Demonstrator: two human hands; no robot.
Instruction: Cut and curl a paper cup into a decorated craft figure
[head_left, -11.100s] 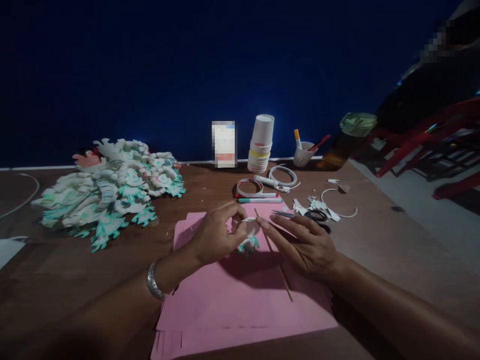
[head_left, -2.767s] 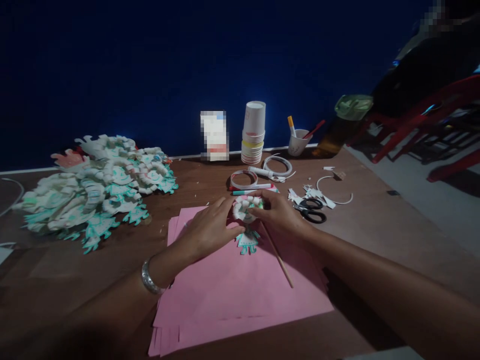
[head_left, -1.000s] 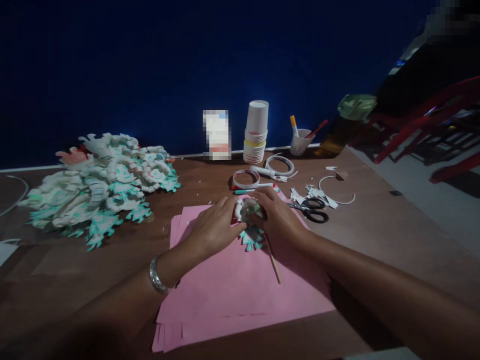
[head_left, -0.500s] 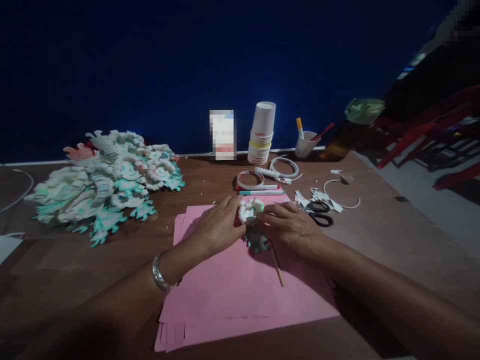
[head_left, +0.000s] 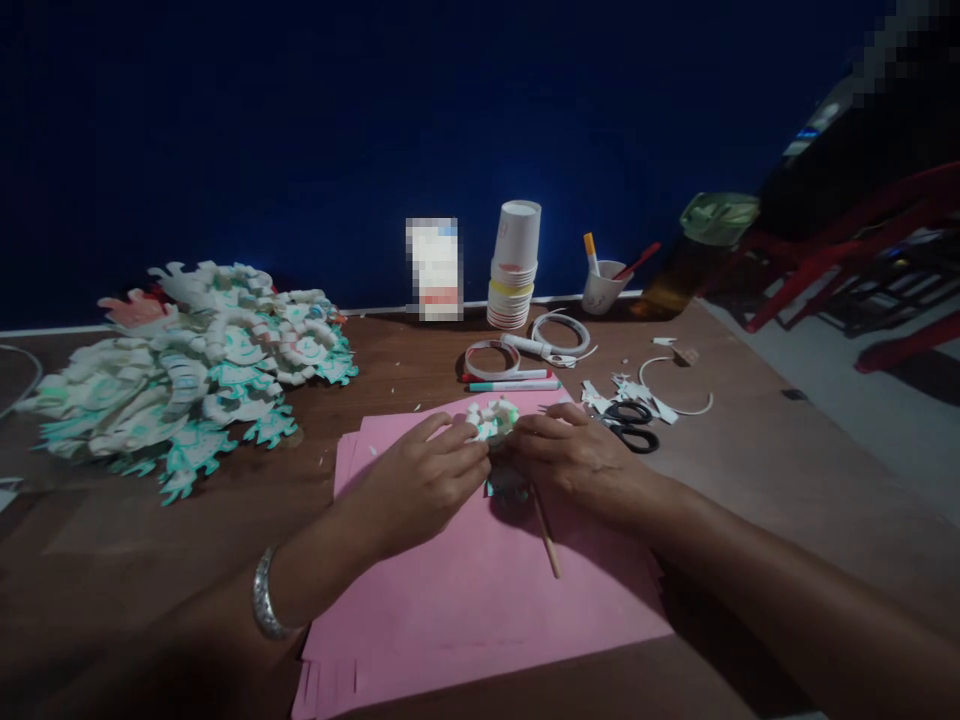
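A small white paper doll cutout [head_left: 495, 418] with green colouring and curled edges is held up over the pink sheets [head_left: 450, 620]. My left hand [head_left: 427, 475] pinches it from the left, fingertips on its curled rim. From the right, my right hand [head_left: 577, 455] has its fingers closed on the same cutout, and they cover part of it. A thin wooden stick [head_left: 550, 540] slants down from beneath my right fingers; whether they grip it is hidden. The cutout's lower green part lies in shadow between the hands.
Many similar cutouts [head_left: 187, 380] are heaped at left. Black-handled scissors [head_left: 637, 438] and paper scraps [head_left: 626, 392] lie right of the hands. Beyond are markers [head_left: 517, 385], a tape roll [head_left: 469, 360], stacked paper cups [head_left: 516, 250], a cup with pens [head_left: 604, 293] and a bottle [head_left: 686, 260].
My left hand has shifted a little left and down, its fingers now curled over the cutout's edge. The cutout is tipped, showing less of its face. The whole view has moved slightly.
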